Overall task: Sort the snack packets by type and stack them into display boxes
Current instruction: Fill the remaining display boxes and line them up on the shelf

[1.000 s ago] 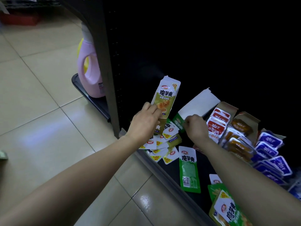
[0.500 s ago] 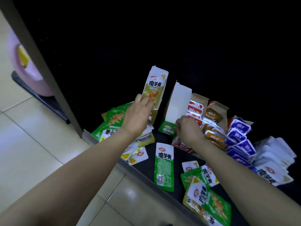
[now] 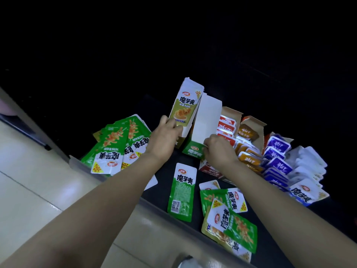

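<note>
Pale tiled floor (image 3: pixel 29 190) beside a dark shelf (image 3: pixel 166 176) (dimly lit).

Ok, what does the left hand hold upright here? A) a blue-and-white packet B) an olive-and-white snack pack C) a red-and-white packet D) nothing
B: the left hand grips the tall olive-and-white snack pack by its lower part, upright, beside the green cardboard display box with the white flap.

The left forearm (image 3: pixel 96 206) and the right forearm (image 3: pixel 280 200) of one person are bare, uncovered along all their visible length and narrowing smoothly to the wrists. The left grip (image 3: pixel 164 140) and the right grip (image 3: pixel 218 151) are bare hands with rounded knuckles, dimly lit.
</note>
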{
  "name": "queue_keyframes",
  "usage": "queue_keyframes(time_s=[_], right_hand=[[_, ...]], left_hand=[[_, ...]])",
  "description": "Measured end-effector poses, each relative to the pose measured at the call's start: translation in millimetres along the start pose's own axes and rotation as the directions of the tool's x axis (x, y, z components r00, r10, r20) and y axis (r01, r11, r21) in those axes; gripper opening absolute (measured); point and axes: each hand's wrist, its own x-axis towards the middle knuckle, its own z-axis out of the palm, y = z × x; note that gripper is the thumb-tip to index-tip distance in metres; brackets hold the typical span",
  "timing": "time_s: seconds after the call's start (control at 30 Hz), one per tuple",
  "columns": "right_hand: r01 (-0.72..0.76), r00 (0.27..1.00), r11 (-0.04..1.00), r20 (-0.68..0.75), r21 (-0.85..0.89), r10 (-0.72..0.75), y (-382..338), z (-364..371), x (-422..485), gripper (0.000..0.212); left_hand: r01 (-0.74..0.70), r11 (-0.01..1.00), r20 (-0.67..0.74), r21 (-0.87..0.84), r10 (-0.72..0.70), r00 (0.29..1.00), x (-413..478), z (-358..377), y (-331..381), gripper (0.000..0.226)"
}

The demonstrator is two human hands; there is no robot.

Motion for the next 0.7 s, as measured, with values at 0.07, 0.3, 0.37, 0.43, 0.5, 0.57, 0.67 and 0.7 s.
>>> queue_keyframes(time_s=[0.07, 0.3, 0.37, 0.43, 0.5, 0.57, 0.67, 0.7], right_hand=[[-0.022, 1.000, 1.000, -0.004, -0.014, 0.022, 3.9, 0.3, -2.5, 0.018], [0.018, 0.995, 0.998, -0.103, 0.064, -0.011, -2.8, 0.0, -20.5, 0.027], [0.143, 0.958, 0.975, -0.273, 0.169, -0.093, -10.4, -5.1, -29.7, 0.026], [0.280, 0.921, 0.919, -0.346, 0.277, -0.176, -23.5, -9.3, -38.8, 0.017], [0.306, 0.945, 0.854, -0.243, 0.420, -0.219, -40.0, -3.2, -43.2, 0.016], [0.275, 0.954, 0.832, -0.029, 0.483, -0.298, -58.1, 11.2, -44.4, 0.029], [0.263, 0.865, 0.859, 0.287, 0.440, -0.412, -76.0, 37.3, -40.0, 0.054], [0.274, 0.851, 0.877, 0.324, 0.395, -0.412, -79.9, 41.8, -37.3, 0.053]], left_hand=[[-0.015, 0.999, 0.035, -0.032, 0.016, 0.999, -0.9, 0.4, 3.0, 0.026], [-0.107, 0.974, 0.127, -0.201, 0.134, 0.983, -16.2, -24.4, 0.1, 0.035], [-0.121, 0.979, 0.048, -0.165, 0.131, 0.990, -27.5, -35.5, -5.9, 0.034], [-0.071, 0.994, -0.037, -0.087, 0.068, 0.997, -39.8, -43.7, -16.2, 0.031], [0.053, 0.998, -0.067, -0.032, -0.055, 0.996, -51.9, -54.7, -27.9, 0.030], [0.217, 0.974, 0.009, 0.056, -0.218, 0.976, -64.3, -66.2, -39.0, 0.033], [0.393, 0.895, 0.089, 0.213, -0.418, 0.904, -83.9, -77.4, -52.9, 0.047], [0.441, 0.870, 0.090, 0.222, -0.468, 0.879, -91.0, -80.5, -57.1, 0.052]])
